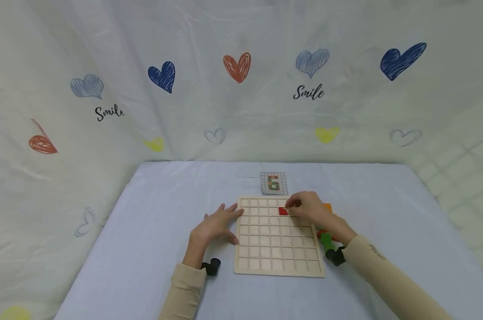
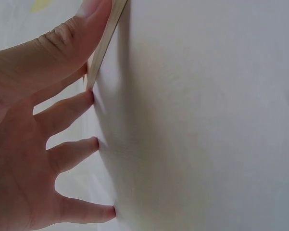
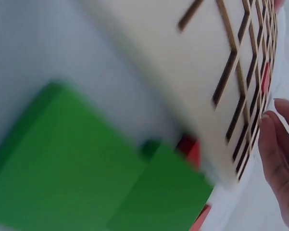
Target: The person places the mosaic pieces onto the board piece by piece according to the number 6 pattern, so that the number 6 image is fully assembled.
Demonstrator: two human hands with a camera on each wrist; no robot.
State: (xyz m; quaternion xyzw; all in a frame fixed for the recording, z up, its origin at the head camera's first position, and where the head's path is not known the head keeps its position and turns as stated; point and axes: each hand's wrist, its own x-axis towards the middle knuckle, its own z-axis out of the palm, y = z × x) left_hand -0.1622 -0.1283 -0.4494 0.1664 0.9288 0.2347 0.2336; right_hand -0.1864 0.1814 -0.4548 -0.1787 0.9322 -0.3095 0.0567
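Observation:
A pale wooden grid board [image 1: 271, 266] lies on the table. My left hand [image 1: 215, 224] is at its left side, fingers spread; the thumb [image 2: 81, 36] overlaps the board's edge in the left wrist view, while other fingertips meet the white cloth. Over the upper right cells, my right hand [image 1: 310, 208] reaches down with bent fingers, thumb and fingertips close together. A red piece [image 1: 283, 211] sits in a cell right beside these fingertips. I cannot tell whether they pinch anything. In the right wrist view the red piece [image 3: 265, 78] shows a short way from them.
A card [image 1: 274, 183] with a coloured figure 6 on a grid lies behind the board. Right of the board, partly under my right forearm, are green pieces [image 1: 327, 241], red pieces [image 1: 322, 233] and an orange piece [image 1: 327, 206]. A heart-printed curtain [image 1: 241, 111] hangs behind the table.

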